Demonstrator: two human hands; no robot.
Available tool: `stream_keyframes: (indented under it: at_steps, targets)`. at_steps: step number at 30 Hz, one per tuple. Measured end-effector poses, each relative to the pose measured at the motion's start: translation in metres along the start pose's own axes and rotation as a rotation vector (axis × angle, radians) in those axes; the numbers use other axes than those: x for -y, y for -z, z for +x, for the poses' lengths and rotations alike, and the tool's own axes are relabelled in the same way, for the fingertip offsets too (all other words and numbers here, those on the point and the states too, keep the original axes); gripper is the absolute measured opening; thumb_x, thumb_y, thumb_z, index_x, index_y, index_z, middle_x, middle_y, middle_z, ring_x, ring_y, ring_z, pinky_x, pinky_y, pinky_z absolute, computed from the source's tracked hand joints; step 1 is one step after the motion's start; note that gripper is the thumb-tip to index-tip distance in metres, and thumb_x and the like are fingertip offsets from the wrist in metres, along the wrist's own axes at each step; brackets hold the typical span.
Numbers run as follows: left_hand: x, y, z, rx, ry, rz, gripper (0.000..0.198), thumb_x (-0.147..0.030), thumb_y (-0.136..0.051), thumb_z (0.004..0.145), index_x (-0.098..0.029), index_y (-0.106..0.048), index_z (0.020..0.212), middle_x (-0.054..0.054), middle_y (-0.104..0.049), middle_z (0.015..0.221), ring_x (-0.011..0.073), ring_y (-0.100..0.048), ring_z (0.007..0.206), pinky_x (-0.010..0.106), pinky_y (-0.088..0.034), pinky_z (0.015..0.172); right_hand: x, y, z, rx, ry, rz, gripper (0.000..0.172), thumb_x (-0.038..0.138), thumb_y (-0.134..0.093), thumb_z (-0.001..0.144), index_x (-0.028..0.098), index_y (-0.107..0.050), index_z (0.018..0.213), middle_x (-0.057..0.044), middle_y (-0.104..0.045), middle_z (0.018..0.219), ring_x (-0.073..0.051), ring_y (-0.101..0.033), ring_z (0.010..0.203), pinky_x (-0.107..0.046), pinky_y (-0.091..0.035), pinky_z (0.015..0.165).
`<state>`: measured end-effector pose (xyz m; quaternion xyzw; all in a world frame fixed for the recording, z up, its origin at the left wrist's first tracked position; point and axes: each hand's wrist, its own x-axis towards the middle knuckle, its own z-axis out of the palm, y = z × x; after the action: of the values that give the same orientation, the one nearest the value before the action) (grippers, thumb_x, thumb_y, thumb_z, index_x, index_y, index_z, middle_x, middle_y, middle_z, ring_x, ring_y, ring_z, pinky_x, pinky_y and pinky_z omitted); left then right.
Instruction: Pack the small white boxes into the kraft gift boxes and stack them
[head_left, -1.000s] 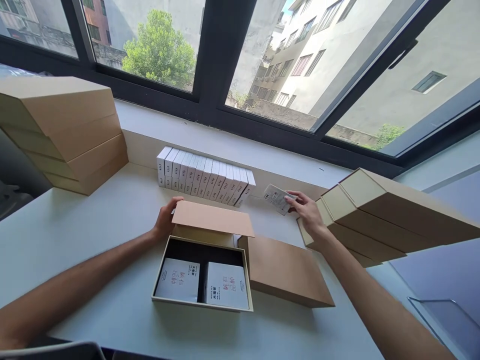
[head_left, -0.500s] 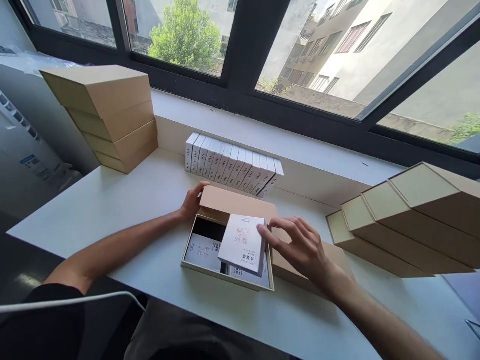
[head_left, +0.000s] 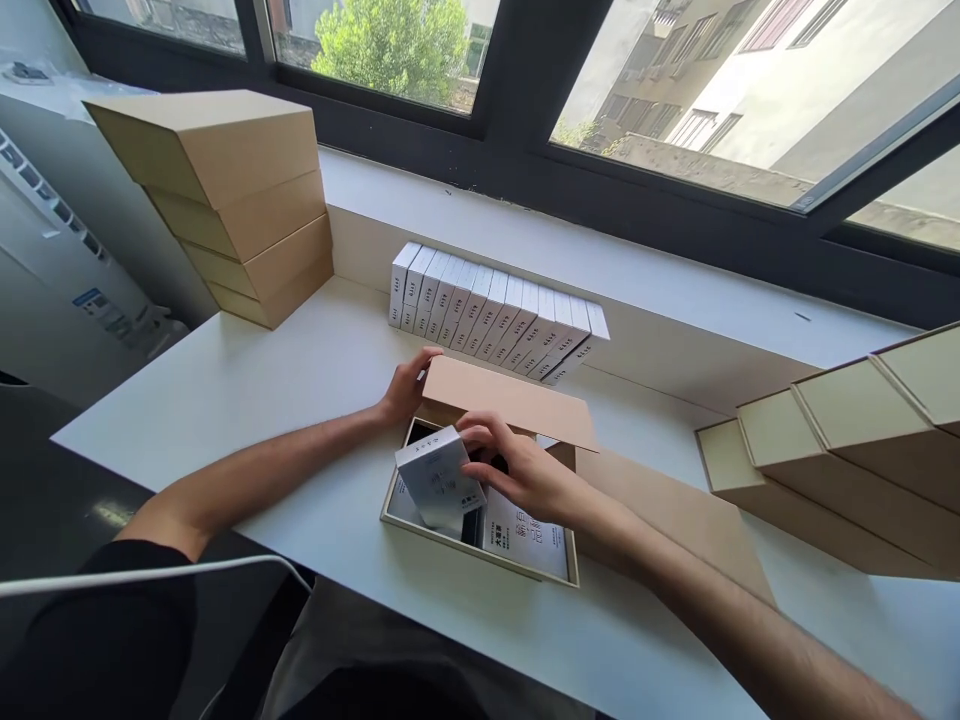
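Observation:
A large cardboard gift box (head_left: 484, 557) lies open on the white table, with white printed cartons inside it. My right hand (head_left: 517, 468) grips a small white carton (head_left: 439, 475), tilted above the left side of the box. Below and to its right, another white carton (head_left: 525, 530) lies flat in the right compartment. My left hand (head_left: 407, 387) is closed on the left end of the brown flap (head_left: 510, 395) raised at the box's far side; some of its fingers are hidden behind it.
A row of white cartons (head_left: 495, 312) stands against the sill behind the box. Brown boxes (head_left: 255, 180) are stacked at the far left, and more brown boxes (head_left: 832, 480) stand at the right. A white cable (head_left: 150, 580) crosses the lower left.
My right hand has moved left with the white carton, from above the right side of the box to above the left, and tilted it. The left hand keeps its hold; the view has shifted.

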<state>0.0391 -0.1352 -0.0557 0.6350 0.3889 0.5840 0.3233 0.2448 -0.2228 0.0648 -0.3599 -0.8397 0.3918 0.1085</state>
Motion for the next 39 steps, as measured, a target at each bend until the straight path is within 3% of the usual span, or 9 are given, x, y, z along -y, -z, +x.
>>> stream_keyframes:
  at_steps: [5,8,11,16,21,27,32,35,39]
  targets:
    - [-0.001,0.000,0.000,-0.015,0.015,0.014,0.021,-0.021,-0.058,0.082,-0.020,-0.059,0.103,-0.003,-0.065,0.072,0.0137,-0.057,0.063,0.024,-0.045,0.059,0.006,-0.015,0.021,0.120,-0.094,-0.135,0.024,0.023,-0.047,0.099,0.023,-0.060,0.119,-0.008,-0.073,0.115,-0.023,-0.069,0.103,-0.040,-0.053,0.091]
    - [0.000,0.001,0.000,-0.004,0.001,0.026,0.023,-0.020,-0.056,0.081,-0.019,-0.059,0.103,-0.003,-0.065,0.074,0.0129,-0.057,0.065,0.023,-0.045,0.061,0.010,-0.029,0.017,0.128,-0.080,-0.133,0.051,0.043,-0.055,0.097,0.021,-0.048,0.143,-0.013,-0.063,0.134,-0.028,-0.062,0.118,-0.043,-0.050,0.100]
    - [0.001,0.001,0.001,-0.002,-0.005,0.051,0.023,-0.020,-0.056,0.080,-0.020,-0.058,0.103,-0.004,-0.064,0.074,0.0128,-0.057,0.066,0.023,-0.046,0.063,0.008,-0.037,0.007,0.131,-0.084,-0.206,0.078,0.055,-0.069,0.086,0.017,-0.042,0.148,-0.018,-0.060,0.136,-0.032,-0.059,0.121,-0.045,-0.049,0.101]
    - [0.001,0.001,0.001,0.000,0.002,0.038,0.024,-0.021,-0.057,0.080,-0.020,-0.057,0.105,-0.002,-0.064,0.077,0.0132,-0.057,0.068,0.023,-0.046,0.062,-0.005,-0.034,0.000,0.083,-0.143,-0.178,0.047,0.045,-0.059,0.094,0.017,-0.058,0.132,-0.014,-0.065,0.125,-0.029,-0.061,0.115,-0.043,-0.049,0.100]
    - [-0.001,0.001,0.000,-0.012,0.003,0.052,0.023,-0.025,-0.057,0.080,-0.020,-0.057,0.103,-0.004,-0.060,0.070,0.0125,-0.053,0.063,0.023,-0.044,0.059,-0.005,-0.026,0.001,0.014,-0.192,0.031,0.037,0.050,-0.058,0.094,0.021,-0.065,0.115,-0.007,-0.070,0.116,-0.025,-0.065,0.105,-0.037,-0.051,0.092]
    - [0.001,0.001,0.000,-0.022,0.008,0.073,0.023,-0.027,-0.058,0.080,-0.022,-0.058,0.103,-0.003,-0.064,0.074,0.0141,-0.057,0.065,0.024,-0.044,0.059,-0.005,-0.017,-0.009,-0.013,-0.199,-0.361,0.032,0.044,-0.054,0.097,0.023,-0.071,0.115,-0.010,-0.072,0.109,-0.028,-0.067,0.099,-0.036,-0.051,0.086]
    - [-0.001,0.001,0.001,-0.046,0.007,0.088,0.021,-0.026,-0.058,0.079,-0.022,-0.058,0.100,-0.004,-0.063,0.073,0.0134,-0.056,0.064,0.023,-0.044,0.058,-0.003,-0.048,0.002,0.039,-0.223,-0.451,0.025,0.030,-0.047,0.101,0.017,-0.068,0.108,-0.014,-0.071,0.102,-0.030,-0.065,0.102,-0.039,-0.049,0.087]
    - [-0.004,0.001,0.000,-0.046,0.014,0.096,0.020,-0.023,-0.058,0.077,-0.022,-0.057,0.098,-0.004,-0.060,0.070,0.0127,-0.053,0.061,0.022,-0.041,0.054,-0.001,-0.061,0.011,0.050,-0.217,-0.391,0.027,0.029,-0.044,0.103,0.018,-0.063,0.119,-0.012,-0.072,0.107,-0.026,-0.067,0.099,-0.035,-0.050,0.083]
    - [-0.005,0.002,-0.001,-0.034,0.008,0.077,0.022,-0.024,-0.058,0.077,-0.022,-0.056,0.099,-0.004,-0.061,0.070,0.0129,-0.053,0.061,0.022,-0.040,0.053,0.000,-0.047,0.006,0.017,-0.115,-0.258,0.040,0.037,-0.040,0.105,0.022,-0.052,0.139,-0.010,-0.070,0.124,-0.025,-0.067,0.106,-0.036,-0.052,0.088]
